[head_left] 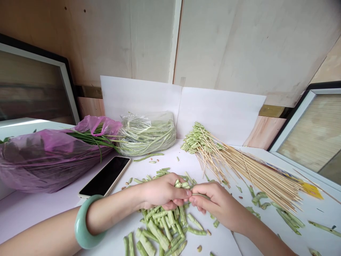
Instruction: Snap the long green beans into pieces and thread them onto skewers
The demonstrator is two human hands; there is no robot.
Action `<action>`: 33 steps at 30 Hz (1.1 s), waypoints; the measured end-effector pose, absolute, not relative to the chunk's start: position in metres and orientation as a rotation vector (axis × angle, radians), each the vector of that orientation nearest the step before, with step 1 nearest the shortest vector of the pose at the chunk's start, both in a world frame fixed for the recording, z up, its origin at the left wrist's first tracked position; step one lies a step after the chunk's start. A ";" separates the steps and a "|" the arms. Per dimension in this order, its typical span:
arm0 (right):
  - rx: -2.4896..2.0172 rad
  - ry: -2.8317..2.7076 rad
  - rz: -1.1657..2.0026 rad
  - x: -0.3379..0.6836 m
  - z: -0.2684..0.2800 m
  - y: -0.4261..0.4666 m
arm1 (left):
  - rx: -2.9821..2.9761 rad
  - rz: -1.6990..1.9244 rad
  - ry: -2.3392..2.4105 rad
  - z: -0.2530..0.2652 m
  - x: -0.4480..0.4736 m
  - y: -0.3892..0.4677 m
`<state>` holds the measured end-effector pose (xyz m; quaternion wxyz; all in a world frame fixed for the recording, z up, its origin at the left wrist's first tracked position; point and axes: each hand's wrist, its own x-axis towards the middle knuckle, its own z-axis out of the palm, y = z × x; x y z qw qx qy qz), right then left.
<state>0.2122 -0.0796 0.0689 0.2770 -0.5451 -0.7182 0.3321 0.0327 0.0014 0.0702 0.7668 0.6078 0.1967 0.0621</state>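
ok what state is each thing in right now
left hand, curled around short green bean pieces
right hand, pinching a slim green piece
heap of cut green beans, loose
rectangular phone with pale edges, face up, screen dark
translucent purple plastic bag, filled, green stalks poking out
clear plastic bag, filled with long green beans
thin wooden skewers, piled, green pieces on far ends
round jade bangle, worn on left arm

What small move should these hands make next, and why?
Probably the right hand should bring its green bean piece in beside the small bunch of cut pieces in the left hand: the two hands' fingertips are already close together, and the left hand seems to be gripping several pieces.
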 end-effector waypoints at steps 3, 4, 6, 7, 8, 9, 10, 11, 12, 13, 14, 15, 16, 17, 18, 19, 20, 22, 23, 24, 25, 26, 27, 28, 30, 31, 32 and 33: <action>-1.073 -1.835 1.389 0.209 0.071 -0.086 | 1.323 -0.031 0.209 0.077 0.026 -0.002; -0.924 -1.794 1.489 0.207 0.070 -0.088 | 1.311 -0.090 0.134 0.080 0.024 -0.005; -0.701 -1.696 1.562 0.206 0.070 -0.090 | 1.304 -0.182 0.044 0.086 0.019 -0.010; -0.631 -1.632 1.571 0.207 0.069 -0.091 | 1.307 -0.214 0.016 0.089 0.017 -0.013; -0.590 -1.572 1.561 0.209 0.070 -0.091 | 1.307 -0.233 -0.001 0.090 0.016 -0.015; -0.572 -1.516 1.539 0.211 0.071 -0.091 | 1.299 -0.235 -0.003 0.091 0.015 -0.016; -0.586 -1.471 1.504 0.214 0.072 -0.090 | 1.286 -0.209 0.010 0.090 0.016 -0.018; -0.638 -1.446 1.457 0.217 0.073 -0.089 | 1.263 -0.154 0.032 0.089 0.017 -0.018; -0.713 -1.428 1.402 0.219 0.073 -0.088 | 1.235 -0.086 0.068 0.087 0.020 -0.017; -0.815 -1.422 1.333 0.220 0.074 -0.087 | 1.205 -0.003 0.119 0.084 0.023 -0.015; -0.931 -1.427 1.251 0.220 0.073 -0.086 | 1.168 0.076 0.181 0.081 0.026 -0.013; -1.051 -1.436 1.166 0.220 0.072 -0.085 | 1.130 0.144 0.254 0.078 0.030 -0.010; -1.163 -1.447 1.091 0.219 0.071 -0.084 | 1.100 0.198 0.329 0.075 0.033 -0.007; -1.256 -1.459 1.035 0.219 0.070 -0.083 | 1.075 0.236 0.395 0.072 0.036 -0.004; -1.329 -1.472 0.995 0.218 0.069 -0.082 | 1.056 0.265 0.451 0.070 0.038 -0.001; -1.382 -1.491 0.963 0.218 0.069 -0.081 | 1.040 0.284 0.489 0.069 0.039 0.002; -1.415 -1.524 0.931 0.218 0.068 -0.081 | 1.022 0.300 0.515 0.068 0.040 0.004; -1.435 -1.625 0.861 0.218 0.068 -0.080 | 0.990 0.334 0.552 0.067 0.040 0.008; -1.433 -1.671 0.827 0.218 0.068 -0.079 | 0.982 0.350 0.564 0.066 0.039 0.009; -1.427 -1.706 0.811 0.218 0.068 -0.079 | 0.982 0.364 0.571 0.066 0.039 0.011; -1.417 -1.722 0.811 0.217 0.068 -0.079 | 0.988 0.374 0.575 0.065 0.039 0.012; -1.403 -1.716 0.826 0.217 0.068 -0.078 | 0.999 0.378 0.578 0.065 0.039 0.012; -1.383 -1.693 0.853 0.216 0.067 -0.078 | 1.012 0.378 0.582 0.064 0.039 0.013; -1.362 -1.667 0.884 0.215 0.067 -0.078 | 1.025 0.372 0.587 0.063 0.039 0.013; -1.336 -1.645 0.928 0.214 0.067 -0.078 | 1.069 0.348 0.584 0.062 0.039 0.011; -1.340 -1.661 0.922 0.214 0.067 -0.079 | 1.101 0.345 0.577 0.062 0.039 0.009; -1.355 -1.700 0.894 0.213 0.067 -0.079 | 1.139 0.345 0.565 0.061 0.039 0.007; -1.372 -1.752 0.848 0.213 0.068 -0.079 | 1.180 0.348 0.551 0.062 0.039 0.005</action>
